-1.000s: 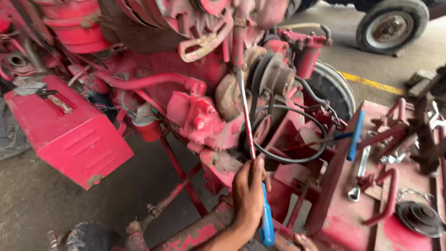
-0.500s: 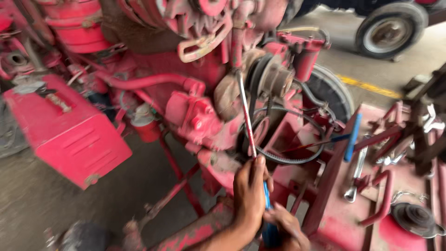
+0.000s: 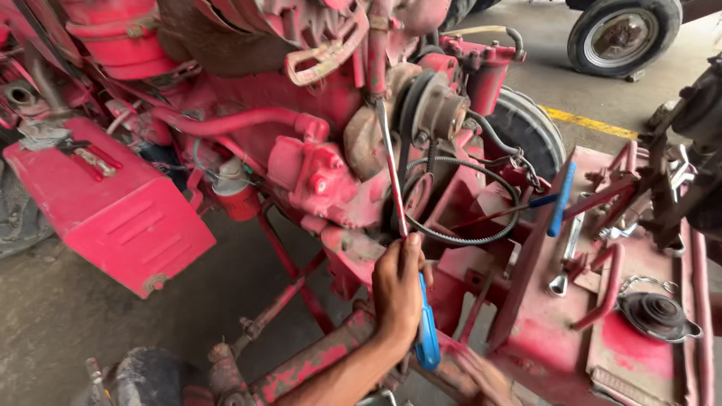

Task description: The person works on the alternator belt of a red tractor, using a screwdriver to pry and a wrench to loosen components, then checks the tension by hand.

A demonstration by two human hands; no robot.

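My left hand grips a long screwdriver where its metal shaft meets the blue handle, thumb up along the shaft. The tip reaches up beside the pulley on a red tractor engine. A loose black belt hangs in a loop off the pulley, just right of the shaft. My right hand is blurred at the bottom edge, below and right of the blue handle and apart from it.
A red box-shaped panel juts out at the left. On the red frame at the right lie a blue T-handled tool, a spanner and a black rubber cap. A tyre and a yellow floor line lie behind.
My right hand came up to the blue handle's lower end half a second ago and has since dropped away to the lower right. My left hand keeps its grip on the screwdriver.
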